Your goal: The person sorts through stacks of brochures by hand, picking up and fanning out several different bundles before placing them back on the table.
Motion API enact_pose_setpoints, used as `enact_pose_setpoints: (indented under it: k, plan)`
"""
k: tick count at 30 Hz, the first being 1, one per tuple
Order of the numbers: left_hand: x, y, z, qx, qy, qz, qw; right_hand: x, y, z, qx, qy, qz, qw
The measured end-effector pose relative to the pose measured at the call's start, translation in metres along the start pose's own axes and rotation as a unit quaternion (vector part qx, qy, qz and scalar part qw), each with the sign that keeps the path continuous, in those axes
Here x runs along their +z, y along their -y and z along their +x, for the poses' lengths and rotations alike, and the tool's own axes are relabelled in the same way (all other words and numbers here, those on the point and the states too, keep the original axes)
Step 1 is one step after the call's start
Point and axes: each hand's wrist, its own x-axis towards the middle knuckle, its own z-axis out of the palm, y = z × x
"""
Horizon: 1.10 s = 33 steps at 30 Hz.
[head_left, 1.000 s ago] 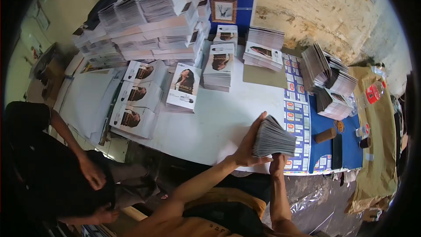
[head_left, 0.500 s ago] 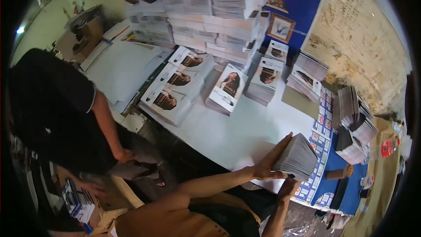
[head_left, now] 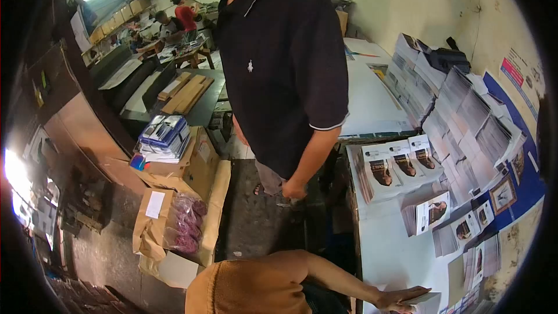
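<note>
At the lower right of the head view, my left hand (head_left: 401,300) is against a stack of booklets (head_left: 429,302), fingers along its far side and thumb on the near side. The frame's lower edge cuts off part of this stack. My right hand is out of view. Beyond my hand, on the white table (head_left: 389,250), stand more piles of printed booklets: a single pile (head_left: 431,212) and a row of piles (head_left: 401,166) with a portrait on their covers.
A person in a dark polo shirt (head_left: 285,58) stands in the aisle by the table. Tall paper stacks (head_left: 465,122) line the wall. To the left are a cardboard box (head_left: 200,166) with bundled booklets (head_left: 165,136) on it and a plastic bag of purple material (head_left: 187,221). People sit farther back.
My view has swung left, so the table now lies at the right and the room shows. My left hand stays at the booklet stack; my right hand has left the frame.
</note>
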Motion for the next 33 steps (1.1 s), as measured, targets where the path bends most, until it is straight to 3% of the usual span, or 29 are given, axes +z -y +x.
enact_pose_setpoints:
  k: [1, 2, 4, 7, 10, 13, 17, 18, 20, 21, 23, 24, 25, 26, 27, 29, 30, 31, 32, 33]
  plan:
    - [0.002, -0.001, 0.001, -0.015, -0.001, 0.033, 0.999, 0.005, 0.001, 0.001, 0.0, 0.004, 0.001, 1.0]
    - [0.009, 0.015, 0.006, 0.039, -0.022, 0.014, 0.999, 0.008, 0.002, 0.002, 0.001, 0.006, 0.002, 1.0]
    - [0.006, 0.016, 0.011, 0.022, 0.014, 0.059, 0.998, 0.013, 0.005, 0.003, 0.002, 0.007, 0.0, 1.0]
    - [-0.005, 0.012, 0.003, 0.033, 0.01, -0.063, 0.997, 0.018, 0.007, 0.003, 0.015, 0.005, 0.0, 1.0]
    - [-0.016, 0.007, -0.011, 0.041, -0.064, -0.035, 0.997, 0.019, 0.009, 0.003, 0.018, 0.005, -0.006, 1.0]
    - [-0.025, -0.009, -0.012, 0.061, -0.035, -0.112, 0.991, 0.018, 0.01, 0.004, 0.018, 0.001, -0.007, 1.0]
    - [-0.019, 0.021, -0.004, 0.089, -0.019, -0.056, 0.994, 0.015, 0.016, 0.009, 0.039, -0.016, 0.016, 0.999]
    - [-0.02, 0.006, -0.005, 0.045, 0.013, -0.154, 0.987, 0.014, 0.023, 0.006, 0.055, -0.038, 0.04, 0.997]
    - [-0.039, -0.003, -0.006, -0.019, 0.055, -0.145, 0.988, 0.024, 0.038, 0.002, 0.091, -0.086, 0.149, 0.981]
    - [-0.044, 0.007, -0.006, -0.032, 0.053, -0.048, 0.997, 0.006, 0.035, 0.001, 0.11, -0.052, 0.059, 0.991]
    - [-0.073, 0.006, 0.001, 0.05, 0.053, 0.016, 0.997, -0.009, 0.023, -0.003, 0.04, -0.024, -0.05, 0.998]
    - [-0.092, 0.004, 0.005, 0.093, 0.038, 0.05, 0.994, -0.01, 0.025, -0.006, 0.032, -0.033, -0.077, 0.996]
    - [-0.126, -0.005, 0.02, 0.147, 0.004, 0.09, 0.985, -0.003, 0.016, -0.005, 0.019, -0.069, -0.01, 0.997]
    - [-0.159, -0.026, 0.036, 0.101, -0.051, 0.045, 0.993, 0.003, 0.008, -0.004, 0.001, -0.104, 0.056, 0.993]
    - [-0.193, -0.032, 0.057, 0.119, -0.136, -0.072, 0.981, 0.002, 0.011, -0.007, 0.043, -0.11, 0.052, 0.992]
    - [-0.277, -0.066, 0.086, 0.173, -0.311, 0.164, 0.92, 0.0, 0.028, -0.01, 0.084, -0.08, -0.031, 0.993]
    - [-0.3, -0.097, 0.098, 0.074, -0.375, -0.033, 0.923, -0.001, 0.037, -0.01, 0.078, -0.047, -0.112, 0.99]
    - [-0.331, -0.101, 0.109, 0.059, -0.458, -0.021, 0.887, -0.002, 0.045, -0.009, 0.067, -0.015, -0.19, 0.979]
    - [-0.362, -0.103, 0.12, 0.033, -0.471, -0.096, 0.876, -0.011, 0.041, -0.01, 0.021, 0.028, -0.322, 0.946]
    - [-0.389, -0.101, 0.13, 0.005, -0.48, -0.17, 0.861, -0.008, 0.031, -0.012, 0.007, -0.001, -0.258, 0.966]
